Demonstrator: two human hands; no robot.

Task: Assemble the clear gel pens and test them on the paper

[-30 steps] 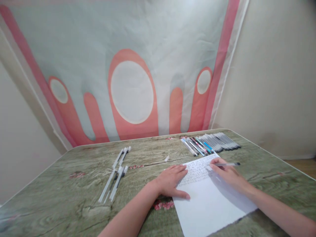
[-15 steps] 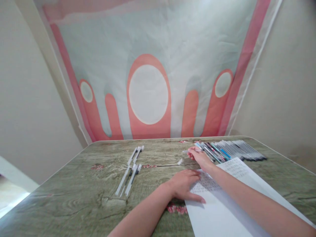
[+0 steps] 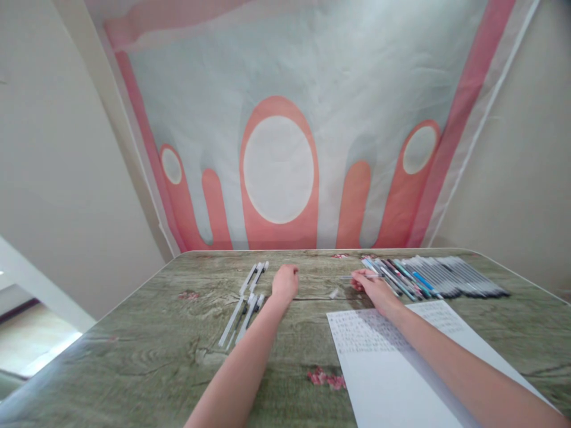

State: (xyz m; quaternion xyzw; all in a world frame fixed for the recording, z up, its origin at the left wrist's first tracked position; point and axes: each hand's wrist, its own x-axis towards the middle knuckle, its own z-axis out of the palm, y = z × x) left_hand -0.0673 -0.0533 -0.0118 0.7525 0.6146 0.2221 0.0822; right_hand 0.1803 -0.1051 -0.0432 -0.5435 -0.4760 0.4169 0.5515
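Running the paper off the lower edge at five o'clock, hiding part behind the right forearm, blurring handwriting past reading. Covering the middle of the pen at four o'clock. Concealing the grip of the left hand at six.

Wood-grain desk is dotted with pink flower prints. Behind it, a pale grey-green backdrop is seen, printed with orange-red columns and white ovals, edged in pink. Flanked by plain walls. Brightly lit patch glimpsed, lower left.

The paper is white with dark script, the table wood-grained grey-green with pink blossoms.
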